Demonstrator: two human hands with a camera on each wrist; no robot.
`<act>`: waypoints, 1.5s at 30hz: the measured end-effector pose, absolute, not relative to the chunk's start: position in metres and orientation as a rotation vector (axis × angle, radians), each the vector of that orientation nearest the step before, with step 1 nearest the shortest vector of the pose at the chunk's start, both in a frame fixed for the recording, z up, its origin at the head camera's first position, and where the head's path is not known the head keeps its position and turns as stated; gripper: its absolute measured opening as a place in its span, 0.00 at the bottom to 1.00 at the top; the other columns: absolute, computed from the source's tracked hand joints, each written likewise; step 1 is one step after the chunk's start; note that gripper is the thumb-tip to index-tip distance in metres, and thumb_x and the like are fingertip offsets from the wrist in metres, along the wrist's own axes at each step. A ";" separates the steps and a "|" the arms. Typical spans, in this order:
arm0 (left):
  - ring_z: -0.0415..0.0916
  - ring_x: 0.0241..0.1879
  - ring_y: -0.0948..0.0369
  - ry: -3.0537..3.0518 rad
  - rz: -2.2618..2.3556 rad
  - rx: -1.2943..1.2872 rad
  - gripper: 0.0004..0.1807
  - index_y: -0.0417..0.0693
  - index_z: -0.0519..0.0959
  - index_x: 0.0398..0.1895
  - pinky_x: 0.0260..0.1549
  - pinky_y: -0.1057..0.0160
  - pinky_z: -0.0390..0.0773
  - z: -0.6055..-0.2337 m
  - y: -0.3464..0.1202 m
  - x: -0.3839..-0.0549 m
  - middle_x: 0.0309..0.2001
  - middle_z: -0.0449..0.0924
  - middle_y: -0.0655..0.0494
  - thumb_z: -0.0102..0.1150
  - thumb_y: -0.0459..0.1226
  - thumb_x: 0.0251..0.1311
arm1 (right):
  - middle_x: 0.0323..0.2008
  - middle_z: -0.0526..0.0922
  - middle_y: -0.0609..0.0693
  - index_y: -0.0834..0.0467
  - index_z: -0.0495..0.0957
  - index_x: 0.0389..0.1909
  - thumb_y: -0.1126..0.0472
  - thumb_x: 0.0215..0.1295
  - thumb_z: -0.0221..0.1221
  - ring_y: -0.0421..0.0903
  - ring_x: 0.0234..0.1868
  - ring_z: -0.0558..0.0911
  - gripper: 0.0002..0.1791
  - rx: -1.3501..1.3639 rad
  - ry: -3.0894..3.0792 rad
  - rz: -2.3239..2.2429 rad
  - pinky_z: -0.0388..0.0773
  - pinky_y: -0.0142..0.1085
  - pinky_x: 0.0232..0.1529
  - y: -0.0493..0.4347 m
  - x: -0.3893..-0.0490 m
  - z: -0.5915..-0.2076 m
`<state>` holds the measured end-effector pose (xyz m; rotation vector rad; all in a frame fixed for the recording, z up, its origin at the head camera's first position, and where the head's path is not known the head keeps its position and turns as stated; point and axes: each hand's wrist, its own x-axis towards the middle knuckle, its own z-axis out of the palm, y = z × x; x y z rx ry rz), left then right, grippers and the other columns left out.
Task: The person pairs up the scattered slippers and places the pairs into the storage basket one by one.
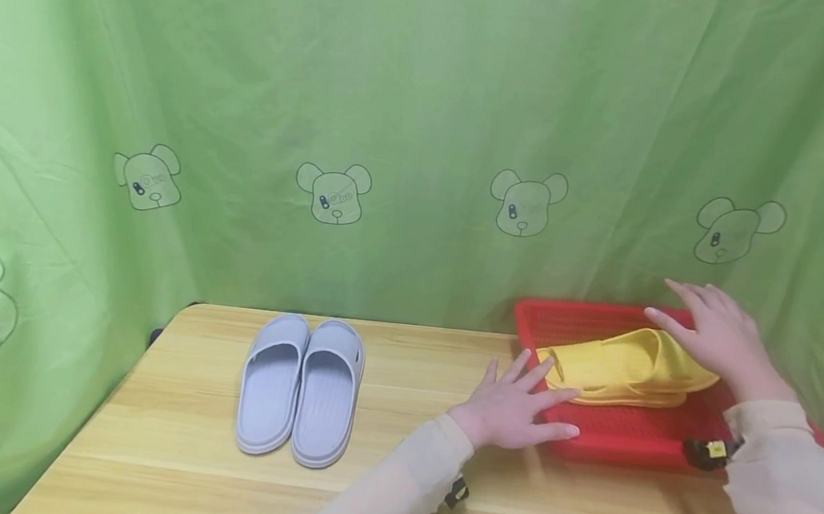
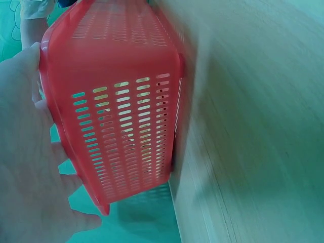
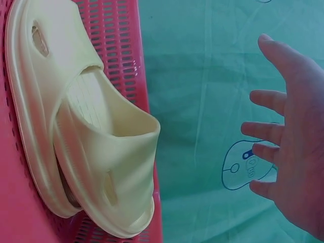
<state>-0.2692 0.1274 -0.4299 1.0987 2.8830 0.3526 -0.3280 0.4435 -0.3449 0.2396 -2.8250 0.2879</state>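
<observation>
A pair of yellow slippers (image 1: 619, 367) lies in the red plastic basket (image 1: 633, 449), one partly over the other, as the right wrist view also shows. My left hand (image 1: 513, 406) is at the basket's left side with its fingers spread; in the left wrist view it is beside the basket's rim, and whether it touches is hard to tell. Above the basket's right part my right hand (image 1: 720, 335) hovers near the slippers. In the right wrist view its fingers are extended and apart from the slippers, holding nothing.
Two grey slippers (image 1: 325, 399) stand side by side on the wooden table (image 1: 178, 400), left of the basket. A green curtain (image 1: 428, 108) printed with bear heads hangs behind the table and along its left side.
</observation>
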 end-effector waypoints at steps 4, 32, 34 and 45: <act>0.26 0.79 0.56 2.880 0.355 1.100 0.32 0.95 0.43 0.69 0.74 0.39 0.42 -0.430 0.128 -0.269 0.79 0.33 0.69 0.27 0.74 0.61 | 0.69 0.59 0.72 0.56 0.51 0.76 0.37 0.69 0.50 0.74 0.71 0.49 0.43 0.256 -2.811 0.305 0.48 0.75 0.59 0.439 -0.316 -0.344; 0.25 0.79 0.57 2.891 0.382 1.084 0.32 0.94 0.43 0.70 0.74 0.38 0.42 -0.432 0.128 -0.267 0.78 0.26 0.72 0.26 0.74 0.61 | 0.70 0.60 0.70 0.54 0.56 0.75 0.43 0.68 0.56 0.70 0.73 0.52 0.40 0.304 -2.743 0.512 0.49 0.77 0.57 0.418 -0.261 -0.368; 0.26 0.79 0.57 2.893 0.383 1.084 0.32 0.94 0.43 0.70 0.74 0.38 0.43 -0.432 0.128 -0.267 0.78 0.26 0.72 0.26 0.74 0.61 | 0.69 0.61 0.69 0.54 0.57 0.74 0.44 0.68 0.56 0.70 0.73 0.52 0.39 0.314 -2.730 0.510 0.49 0.77 0.56 0.415 -0.260 -0.370; 0.29 0.79 0.56 2.944 0.349 1.104 0.33 0.91 0.43 0.71 0.73 0.36 0.45 -0.435 0.127 -0.265 0.79 0.29 0.68 0.23 0.74 0.62 | 0.66 0.66 0.70 0.56 0.63 0.71 0.47 0.67 0.58 0.72 0.68 0.58 0.35 0.354 -2.660 0.565 0.50 0.78 0.55 0.404 -0.259 -0.380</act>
